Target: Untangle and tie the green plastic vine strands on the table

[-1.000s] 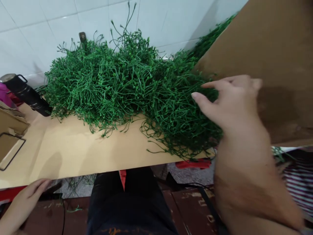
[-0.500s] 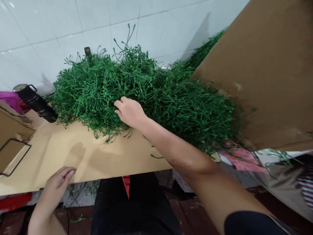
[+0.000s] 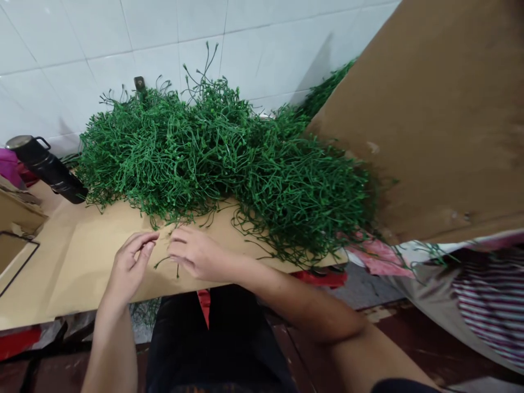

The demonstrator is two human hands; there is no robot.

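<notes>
A large heap of green artificial plant stems (image 3: 176, 153), thin and branching, lies along the back of the cardboard-topped table. In front of it my right hand (image 3: 196, 252) has its fingers closed round a green plant stem (image 3: 161, 262), whose ends poke out below and to the left of the fingers. Just left of it is my left hand (image 3: 133, 259), thumb and forefinger pressed together. Whatever the left fingertips may hold is too small or hidden to make out. A small gap separates the two hands.
A black flask (image 3: 49, 169) leans at the left, beside an open cardboard box (image 3: 18, 213). A large cardboard panel (image 3: 429, 125) rises on the right, with a person in a striped garment (image 3: 491, 305) below it. White tiles (image 3: 155, 27) line the back.
My right hand has drawn back from the heap towards the table's front, with a green stem in it. My left hand has moved up and right to meet it. The view has shifted slightly.
</notes>
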